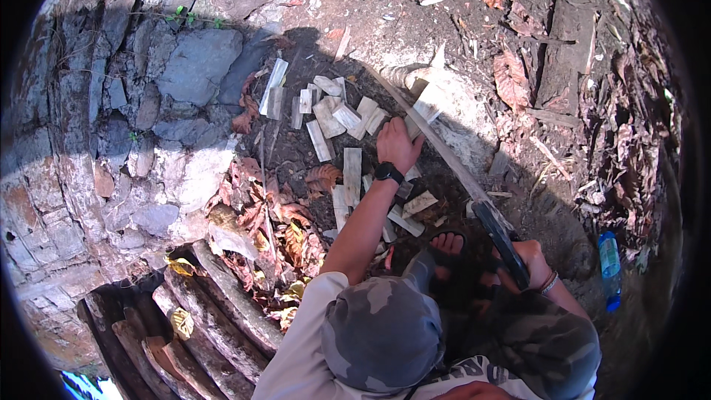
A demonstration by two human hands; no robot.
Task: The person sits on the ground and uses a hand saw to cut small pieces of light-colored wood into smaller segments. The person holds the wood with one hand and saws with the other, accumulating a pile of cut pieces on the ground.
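My hands are apart: the right hand [526,258] is closed round the handle [501,244] of the machete [449,161], and the left hand [398,145] is at a block [426,109] just beside the blade; whether it grips, I can't tell. Loose blocks [326,115] lie mostly left of the blade. I'd keep my left fingers off its edge and work slowly, since they are so near. A foot [446,243] sits near the handle, so I'd avoid swinging inward. Stonework [200,67] and logs [215,318] bound the left; rightward looks roomier, short of the bottle [609,270].
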